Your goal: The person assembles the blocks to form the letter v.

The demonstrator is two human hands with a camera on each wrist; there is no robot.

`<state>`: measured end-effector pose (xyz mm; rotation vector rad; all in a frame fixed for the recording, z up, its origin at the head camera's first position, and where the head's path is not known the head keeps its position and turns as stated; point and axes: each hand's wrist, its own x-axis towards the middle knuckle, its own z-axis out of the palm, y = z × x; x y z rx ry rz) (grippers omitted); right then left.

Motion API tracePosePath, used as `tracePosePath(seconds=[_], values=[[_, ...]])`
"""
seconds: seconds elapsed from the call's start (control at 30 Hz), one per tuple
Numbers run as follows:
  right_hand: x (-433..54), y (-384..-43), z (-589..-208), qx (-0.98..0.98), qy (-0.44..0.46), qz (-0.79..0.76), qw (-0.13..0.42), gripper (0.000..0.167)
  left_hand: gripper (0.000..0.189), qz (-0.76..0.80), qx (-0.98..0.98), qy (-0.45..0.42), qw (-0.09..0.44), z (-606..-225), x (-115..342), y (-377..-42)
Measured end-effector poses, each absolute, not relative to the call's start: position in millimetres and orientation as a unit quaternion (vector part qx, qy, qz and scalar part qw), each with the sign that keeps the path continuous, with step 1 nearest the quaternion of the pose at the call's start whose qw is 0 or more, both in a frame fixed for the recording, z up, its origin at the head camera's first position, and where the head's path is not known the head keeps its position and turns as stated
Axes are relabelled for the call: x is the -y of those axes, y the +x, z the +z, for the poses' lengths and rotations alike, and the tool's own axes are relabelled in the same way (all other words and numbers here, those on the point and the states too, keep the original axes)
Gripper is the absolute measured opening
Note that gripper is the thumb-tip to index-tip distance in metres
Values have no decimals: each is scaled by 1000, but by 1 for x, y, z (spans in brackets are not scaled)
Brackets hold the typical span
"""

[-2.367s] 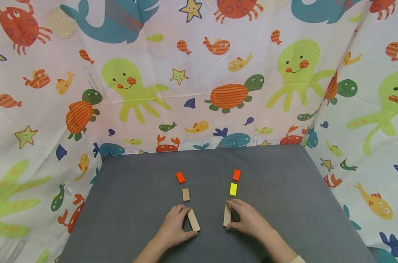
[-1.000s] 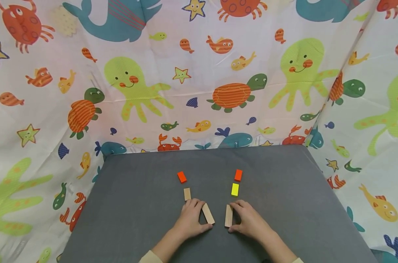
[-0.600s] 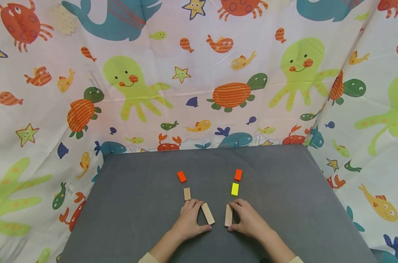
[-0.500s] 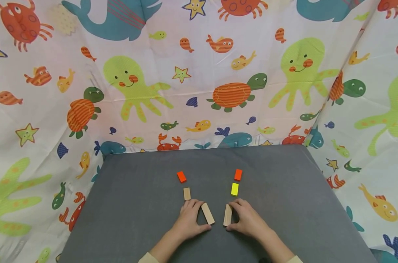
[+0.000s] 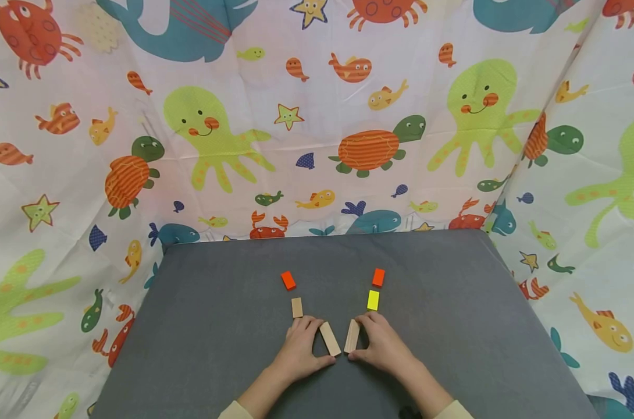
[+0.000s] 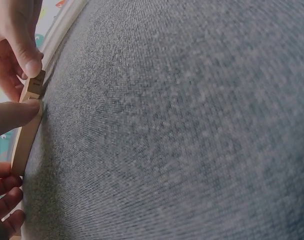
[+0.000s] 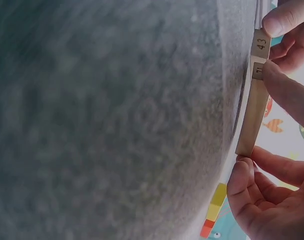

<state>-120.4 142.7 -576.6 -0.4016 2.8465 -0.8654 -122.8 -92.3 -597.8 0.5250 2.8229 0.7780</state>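
Observation:
My left hand [image 5: 298, 349] grips a plain wooden block [image 5: 330, 339] by its two ends, thumb at the near end and fingers at the far end. My right hand [image 5: 382, 344] holds another wooden block [image 5: 352, 336] the same way. The two blocks lean toward each other in a V, near ends closest together. In the right wrist view, the right hand's block [image 7: 253, 117] bears the number 71 on its end, and the left hand's block [image 7: 260, 45] shows 43. In the left wrist view, my left thumb [image 6: 17, 116] presses the end of its block [image 6: 27, 142].
Beyond the left hand lie a small wooden block [image 5: 296, 307] and an orange-red block [image 5: 288, 280]. A yellow block [image 5: 373, 300] and another orange-red block [image 5: 378, 277] lie beyond the right hand. A grey cloth covers the table [image 5: 223, 302]; a sea-animal curtain [image 5: 306, 87] surrounds it.
The left hand first slid its block rightward toward the middle, then stayed still. Since then the right hand has moved its block left and tilted it, narrowing the gap. The small blocks keep their places.

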Motion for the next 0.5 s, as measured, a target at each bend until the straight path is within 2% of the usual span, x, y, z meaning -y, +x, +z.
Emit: tracePosePath(seconds=[0.5], values=[[-138,-122,-580,-941,-141,-295,85,80,81,259,-946,178,85,-600,92,-124]])
